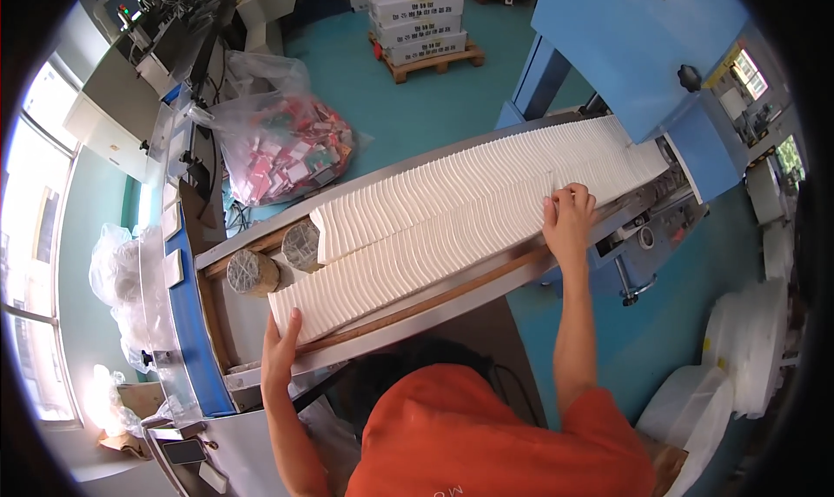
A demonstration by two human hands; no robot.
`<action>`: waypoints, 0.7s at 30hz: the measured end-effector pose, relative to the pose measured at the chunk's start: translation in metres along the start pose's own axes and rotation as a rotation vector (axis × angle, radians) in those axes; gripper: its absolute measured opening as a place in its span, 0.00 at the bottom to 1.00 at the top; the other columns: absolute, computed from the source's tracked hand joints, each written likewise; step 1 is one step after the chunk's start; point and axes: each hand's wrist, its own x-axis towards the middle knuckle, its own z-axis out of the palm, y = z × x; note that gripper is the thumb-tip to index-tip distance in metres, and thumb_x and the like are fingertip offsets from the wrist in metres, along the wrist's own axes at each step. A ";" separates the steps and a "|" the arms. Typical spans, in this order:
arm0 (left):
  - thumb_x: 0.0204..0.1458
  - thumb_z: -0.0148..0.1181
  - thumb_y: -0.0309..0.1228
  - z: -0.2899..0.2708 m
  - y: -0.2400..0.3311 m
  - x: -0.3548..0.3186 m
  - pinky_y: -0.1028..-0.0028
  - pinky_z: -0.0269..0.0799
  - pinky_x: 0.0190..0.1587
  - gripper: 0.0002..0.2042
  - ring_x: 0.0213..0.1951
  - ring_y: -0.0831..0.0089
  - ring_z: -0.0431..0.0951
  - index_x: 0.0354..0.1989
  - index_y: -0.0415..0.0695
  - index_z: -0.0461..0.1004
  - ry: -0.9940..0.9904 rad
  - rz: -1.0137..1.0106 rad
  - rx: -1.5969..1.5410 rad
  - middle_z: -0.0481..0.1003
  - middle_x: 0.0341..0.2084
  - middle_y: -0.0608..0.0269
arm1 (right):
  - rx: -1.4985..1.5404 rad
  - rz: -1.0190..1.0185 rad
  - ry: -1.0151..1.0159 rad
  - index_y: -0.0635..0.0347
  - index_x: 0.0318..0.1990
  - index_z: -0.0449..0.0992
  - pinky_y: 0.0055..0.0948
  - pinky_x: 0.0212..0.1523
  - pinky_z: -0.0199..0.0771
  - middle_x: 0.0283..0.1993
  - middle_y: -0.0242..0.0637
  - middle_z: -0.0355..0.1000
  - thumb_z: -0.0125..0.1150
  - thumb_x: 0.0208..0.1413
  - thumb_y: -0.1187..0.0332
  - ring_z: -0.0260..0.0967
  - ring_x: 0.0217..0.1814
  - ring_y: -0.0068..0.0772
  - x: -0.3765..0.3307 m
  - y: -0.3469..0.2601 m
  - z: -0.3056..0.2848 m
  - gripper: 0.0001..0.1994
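Two long rows of thin white paper pieces, standing on edge and packed face to face, lie side by side in a metal-edged trough (460, 301). At the left end of the near row (417, 258), my left hand (280, 354) rests against the end piece, thumb and fingers apart. Further right, my right hand (571, 219) has its bent fingers and thumb on the near row, gripping some of its pieces. The far row (452, 180) is untouched. Two tape-wrapped round blocks, one nearer (252, 273) and one farther (302, 247), stand by the rows' left ends.
A blue machine (638, 45) stands over the trough's right end. Beyond the trough sits a clear bag of red and white scraps (291, 145). Boxes (419, 19) are stacked on a wooden pallet (434, 65). A wooden strip (434, 299) runs along the near side.
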 end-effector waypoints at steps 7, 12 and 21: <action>0.53 0.60 0.52 -0.075 -0.006 0.018 0.67 0.72 0.44 0.33 0.46 0.70 0.74 0.59 0.40 0.64 -0.028 -0.212 0.028 0.74 0.46 0.58 | 0.748 0.296 -0.611 0.64 0.44 0.67 0.37 0.45 0.69 0.43 0.47 0.70 0.66 0.53 0.55 0.69 0.44 0.44 -0.019 -0.037 -0.007 0.23; 0.45 0.70 0.45 -0.053 0.004 0.022 0.62 0.76 0.38 0.37 0.48 0.64 0.74 0.61 0.43 0.60 -0.113 -0.173 0.040 0.72 0.49 0.56 | 0.685 0.284 -0.738 0.77 0.57 0.59 0.37 0.56 0.66 0.53 0.60 0.68 0.71 0.42 0.45 0.68 0.57 0.51 -0.021 -0.094 0.005 0.46; 0.38 0.75 0.43 -0.121 -0.016 -0.003 0.68 0.69 0.52 0.43 0.51 0.67 0.72 0.62 0.38 0.58 -0.030 0.155 -0.256 0.73 0.49 0.55 | 1.138 0.356 -0.587 0.65 0.63 0.60 0.31 0.59 0.64 0.58 0.41 0.66 0.67 0.52 0.65 0.64 0.57 0.34 -0.043 -0.126 -0.020 0.33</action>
